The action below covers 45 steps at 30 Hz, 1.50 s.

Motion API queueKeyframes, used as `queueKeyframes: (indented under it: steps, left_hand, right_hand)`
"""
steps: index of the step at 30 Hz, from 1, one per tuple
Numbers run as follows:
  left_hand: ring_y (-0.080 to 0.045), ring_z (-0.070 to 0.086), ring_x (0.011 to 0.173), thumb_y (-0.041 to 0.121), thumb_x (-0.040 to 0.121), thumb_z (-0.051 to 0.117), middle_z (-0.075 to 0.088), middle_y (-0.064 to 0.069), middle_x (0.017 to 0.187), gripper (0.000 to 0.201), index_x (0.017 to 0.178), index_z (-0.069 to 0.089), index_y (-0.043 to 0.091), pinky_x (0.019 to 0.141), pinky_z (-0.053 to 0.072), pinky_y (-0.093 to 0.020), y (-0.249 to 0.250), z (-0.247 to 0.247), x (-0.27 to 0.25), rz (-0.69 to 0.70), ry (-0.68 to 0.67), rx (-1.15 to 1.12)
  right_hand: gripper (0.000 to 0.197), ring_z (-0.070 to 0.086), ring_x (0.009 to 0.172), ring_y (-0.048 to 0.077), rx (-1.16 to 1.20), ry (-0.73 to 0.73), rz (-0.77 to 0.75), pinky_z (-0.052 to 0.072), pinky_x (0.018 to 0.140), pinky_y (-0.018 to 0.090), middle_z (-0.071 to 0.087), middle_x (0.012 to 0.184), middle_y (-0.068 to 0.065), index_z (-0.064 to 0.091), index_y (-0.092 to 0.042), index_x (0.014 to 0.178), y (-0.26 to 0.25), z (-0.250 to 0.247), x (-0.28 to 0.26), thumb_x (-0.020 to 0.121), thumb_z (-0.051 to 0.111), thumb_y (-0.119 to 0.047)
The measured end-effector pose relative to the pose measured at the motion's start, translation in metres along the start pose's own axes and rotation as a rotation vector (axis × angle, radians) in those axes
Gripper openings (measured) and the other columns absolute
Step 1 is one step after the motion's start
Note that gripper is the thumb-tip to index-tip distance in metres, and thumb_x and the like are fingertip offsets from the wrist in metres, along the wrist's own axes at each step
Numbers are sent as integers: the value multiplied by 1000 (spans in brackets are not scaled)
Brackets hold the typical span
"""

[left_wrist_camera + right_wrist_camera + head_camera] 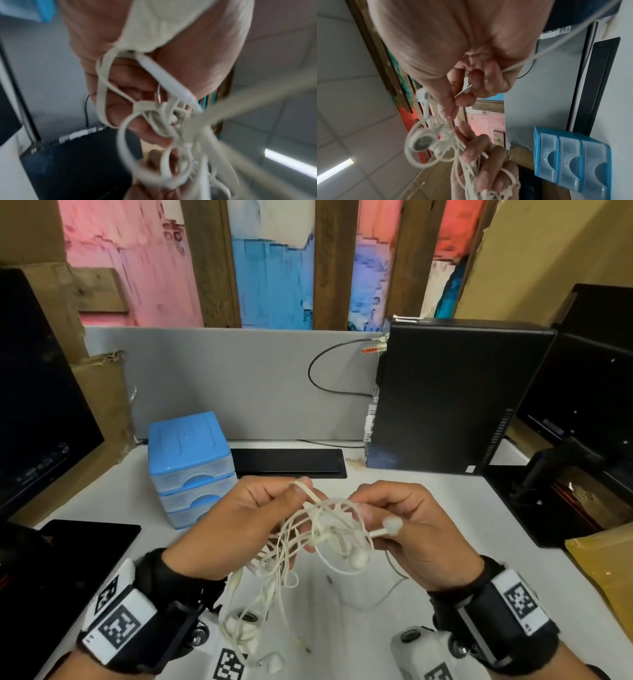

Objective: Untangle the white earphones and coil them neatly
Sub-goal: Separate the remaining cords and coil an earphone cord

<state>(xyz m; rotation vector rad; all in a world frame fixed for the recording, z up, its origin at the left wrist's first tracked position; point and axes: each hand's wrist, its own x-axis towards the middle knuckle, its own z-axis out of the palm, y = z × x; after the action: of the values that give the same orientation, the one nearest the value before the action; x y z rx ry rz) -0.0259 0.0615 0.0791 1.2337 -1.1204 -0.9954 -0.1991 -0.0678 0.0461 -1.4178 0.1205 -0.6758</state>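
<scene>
The white earphones [308, 539] are a tangled knot of thin cable held in the air above the white desk [359, 628]. My left hand [246, 518] grips a bundle of loops on the knot's left side, and more cable hangs below it. My right hand [407, 525] pinches a strand on the right side, with one earbud [392, 524] lying against its thumb. A second earbud [358, 559] dangles under the knot. In the left wrist view the loops [154, 115] and inline remote [171, 81] cross my palm. The right wrist view shows an earbud [421, 143] and the pinched strand [464, 92].
A blue set of small drawers [190, 467] stands behind my left hand. A black keyboard [287, 462] lies at the back, a black computer tower [448, 398] at the right, monitors at both sides, a dark tablet [89, 546] at the left.
</scene>
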Motion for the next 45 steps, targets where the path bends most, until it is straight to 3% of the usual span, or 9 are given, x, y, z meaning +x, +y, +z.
queueKeyframes:
  steps: [3, 10, 16, 21, 25, 27, 31, 38, 45]
  left_hand:
    - [-13, 57, 46, 39, 88, 52, 66, -14, 63, 40, 91, 78, 9, 46, 47, -22, 1, 6, -1, -18, 17, 102]
    - [-10, 45, 39, 45, 85, 54, 55, -1, 49, 43, 77, 74, 7, 43, 37, -20, 0, 7, -1, -18, 73, 163]
    - [-36, 55, 63, 34, 72, 70, 63, -28, 74, 42, 83, 70, -7, 62, 45, -34, -2, -5, 1, -40, -17, 49]
    - [-9, 56, 59, 26, 71, 89, 68, -2, 68, 20, 88, 80, 20, 59, 43, -19, 3, -9, -4, -41, -49, 213]
    - [-9, 59, 62, 24, 72, 80, 76, -8, 80, 14, 84, 82, 19, 61, 48, -20, 4, -7, -3, 8, -33, 313]
    - [-8, 62, 64, 24, 73, 80, 77, -6, 82, 13, 85, 82, 19, 64, 50, -20, 3, -6, -4, 34, -36, 351]
    - [-17, 68, 71, 32, 74, 80, 77, 0, 81, 11, 84, 81, 27, 71, 57, -32, 0, -2, -6, 118, -7, 458]
    - [-17, 70, 77, 24, 82, 81, 74, 9, 83, 7, 87, 80, 30, 71, 56, -34, -5, 5, -8, 372, -37, 655]
    - [-6, 64, 70, 16, 78, 82, 66, 12, 77, 19, 96, 78, 21, 65, 53, -28, -12, -3, -3, 623, 210, 904]
  right_hand:
    - [35, 39, 57, 22, -79, -5, 2, 29, 53, 24, 59, 68, 20, 80, -15, 86, 1, -1, 0, 70, 86, -45]
    - [21, 44, 53, 4, -195, -51, 13, 34, 49, 14, 71, 74, 4, 77, 0, 92, 0, 0, -1, 83, 74, -19]
    - [10, 47, 52, 2, -223, 64, 25, 35, 48, 15, 70, 68, -1, 79, -8, 85, -2, 2, 0, 79, 74, -15]
    - [6, 54, 49, 1, -205, 115, 4, 40, 51, 8, 66, 58, -5, 72, 5, 84, -10, 3, 0, 80, 71, 2]
    - [4, 61, 63, 33, -389, 115, -70, 48, 59, 37, 72, 77, 19, 78, -12, 84, -14, 5, -3, 81, 78, -13]
    - [2, 50, 55, 38, -483, 78, -54, 43, 53, 39, 65, 69, 25, 78, -16, 85, -16, 6, -7, 85, 77, -14]
    - [6, 35, 50, 11, -737, 68, -87, 37, 53, 24, 41, 55, 1, 76, -24, 83, -21, 9, -13, 86, 72, -19]
    - [14, 51, 60, 14, -1163, 19, -152, 41, 55, 23, 45, 61, -14, 75, -31, 86, -20, 21, -17, 86, 61, -29]
    - [19, 62, 71, 9, -688, 125, -24, 44, 59, 17, 69, 80, -12, 77, -23, 99, -21, 28, -20, 93, 61, -16]
